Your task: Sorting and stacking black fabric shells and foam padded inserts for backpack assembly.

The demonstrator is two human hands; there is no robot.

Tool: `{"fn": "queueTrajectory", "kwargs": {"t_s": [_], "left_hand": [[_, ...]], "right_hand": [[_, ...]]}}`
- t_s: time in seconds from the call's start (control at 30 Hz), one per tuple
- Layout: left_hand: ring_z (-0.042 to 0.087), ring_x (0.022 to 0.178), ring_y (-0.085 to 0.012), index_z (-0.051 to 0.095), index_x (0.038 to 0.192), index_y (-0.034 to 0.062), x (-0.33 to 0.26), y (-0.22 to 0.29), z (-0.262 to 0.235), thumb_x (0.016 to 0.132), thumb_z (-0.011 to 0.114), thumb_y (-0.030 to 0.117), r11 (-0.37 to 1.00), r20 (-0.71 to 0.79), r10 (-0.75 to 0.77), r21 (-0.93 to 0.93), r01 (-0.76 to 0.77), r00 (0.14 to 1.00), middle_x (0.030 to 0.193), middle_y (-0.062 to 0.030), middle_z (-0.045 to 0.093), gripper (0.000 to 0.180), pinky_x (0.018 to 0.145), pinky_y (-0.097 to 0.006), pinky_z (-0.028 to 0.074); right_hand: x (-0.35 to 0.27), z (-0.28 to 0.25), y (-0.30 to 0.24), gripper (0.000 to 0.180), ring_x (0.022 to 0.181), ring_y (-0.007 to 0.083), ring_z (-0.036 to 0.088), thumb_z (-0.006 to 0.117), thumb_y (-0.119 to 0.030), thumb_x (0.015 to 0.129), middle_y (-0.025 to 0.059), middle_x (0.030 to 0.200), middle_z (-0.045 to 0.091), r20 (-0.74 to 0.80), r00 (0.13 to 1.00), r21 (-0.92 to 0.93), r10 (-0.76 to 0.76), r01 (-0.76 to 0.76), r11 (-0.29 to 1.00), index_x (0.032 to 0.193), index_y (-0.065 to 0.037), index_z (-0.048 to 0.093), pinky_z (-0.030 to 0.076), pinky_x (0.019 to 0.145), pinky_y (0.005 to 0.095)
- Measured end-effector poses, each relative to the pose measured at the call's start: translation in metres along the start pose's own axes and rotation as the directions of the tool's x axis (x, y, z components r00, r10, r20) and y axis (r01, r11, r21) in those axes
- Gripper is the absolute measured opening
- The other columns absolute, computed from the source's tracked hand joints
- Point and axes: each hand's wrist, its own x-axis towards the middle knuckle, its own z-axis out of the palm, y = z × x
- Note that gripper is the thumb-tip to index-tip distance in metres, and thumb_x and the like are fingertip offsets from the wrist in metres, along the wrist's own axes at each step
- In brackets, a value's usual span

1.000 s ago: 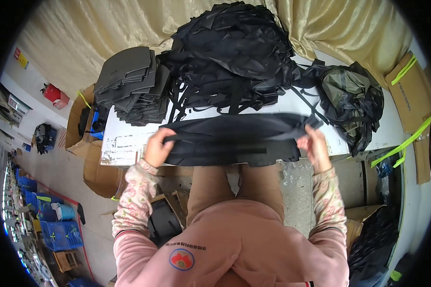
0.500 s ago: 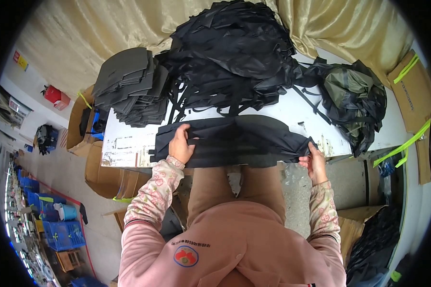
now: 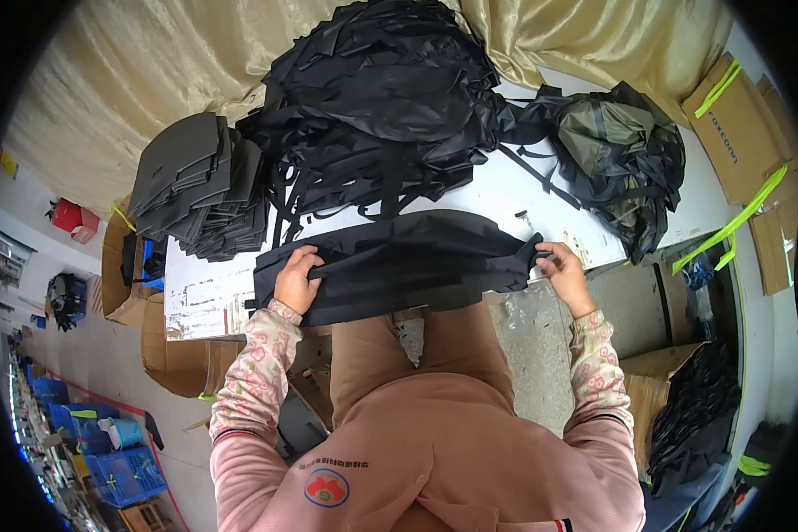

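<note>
A long black fabric piece with folds along it lies across the front edge of the white table, its lower part hanging over my lap. My left hand grips it near its left end, fingers curled over the cloth with the thumb beside them. At the opposite end, my right hand pinches the gathered corner between thumb and fingers. Behind the cloth rises a big heap of black fabric pieces and straps.
Left of the heap stands a stack of dark grey flat panels. A black and olive bag lies at the right of the table. Cardboard boxes stand at the left, and a gold curtain hangs behind.
The whole view has shifted and turned slightly. My right hand has turned at the cloth's right corner and moved up a little. Both hands keep their hold on the black fabric.
</note>
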Motion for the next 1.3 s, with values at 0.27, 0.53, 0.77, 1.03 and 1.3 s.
{"fn": "queueTrajectory", "kwargs": {"t_s": [0.27, 0.53, 0.77, 1.03, 1.3], "left_hand": [[0.067, 0.089, -0.0296, 0.056, 0.093, 0.0033, 0.012, -0.034, -0.024, 0.072, 0.061, -0.007, 0.942, -0.062, -0.272, -0.218, 0.253, 0.960, 0.095, -0.0136, 0.068, 0.024, 0.079, -0.033, 0.051], [0.066, 0.092, -0.0264, 0.058, 0.093, 0.0004, 0.009, -0.019, -0.127, 0.074, 0.056, -0.012, 0.992, -0.352, -0.125, -0.044, 0.117, 0.928, 0.100, -0.0137, 0.067, 0.023, 0.081, -0.031, 0.050], [0.063, 0.095, -0.0334, 0.059, 0.095, 0.0026, -0.060, -0.038, -0.094, 0.069, 0.058, -0.013, 0.989, -0.095, -0.138, 0.045, 0.142, 0.986, 0.100, -0.0148, 0.065, 0.030, 0.084, -0.035, 0.050], [0.061, 0.087, -0.0366, 0.061, 0.092, 0.0030, -0.087, -0.062, -0.029, 0.070, 0.065, -0.007, 0.987, 0.167, -0.155, 0.070, 0.145, 0.974, 0.092, -0.0163, 0.062, 0.024, 0.075, -0.040, 0.050], [0.061, 0.088, -0.0356, 0.063, 0.100, 0.0047, -0.082, -0.067, -0.062, 0.078, 0.065, -0.001, 0.971, 0.271, -0.219, -0.034, 0.237, 0.937, 0.095, -0.0157, 0.063, 0.023, 0.076, -0.038, 0.050]], "right_hand": [[0.037, -0.023, -0.017, 0.006, 0.064, 0.0065, 0.055, 0.065, -0.004, 0.086, 0.0010, 0.090, 0.062, 0.085, 0.988, 0.349, 0.128, -0.150, 0.925, 0.092, -0.004, 0.066, 0.045, 0.056, 0.0202], [0.073, -0.035, -0.091, 0.013, 0.075, 0.0114, 0.063, 0.060, -0.002, 0.089, 0.0085, 0.109, 0.059, -0.008, 0.999, 0.595, -0.045, 0.041, 0.803, 0.101, 0.001, 0.064, 0.051, 0.067, 0.0232], [0.035, -0.010, -0.017, 0.009, 0.070, 0.0071, 0.057, 0.062, -0.004, 0.088, 0.0011, 0.079, 0.065, 0.219, 0.975, 0.359, 0.030, -0.109, 0.927, 0.096, -0.003, 0.065, 0.047, 0.068, 0.0219], [-0.007, 0.005, 0.022, 0.018, 0.094, 0.0158, 0.059, 0.062, 0.008, 0.079, 0.0056, 0.107, 0.061, 0.252, 0.967, 0.087, 0.025, -0.049, 0.995, 0.094, -0.001, 0.067, 0.048, 0.081, 0.0274], [-0.039, 0.097, -0.103, 0.077, 0.137, 0.0311, 0.029, 0.071, -0.029, 0.076, 0.0133, 0.147, 0.034, 0.691, 0.616, -0.314, -0.378, 0.726, 0.611, 0.141, -0.007, 0.037, 0.023, 0.113, 0.0471]]}}
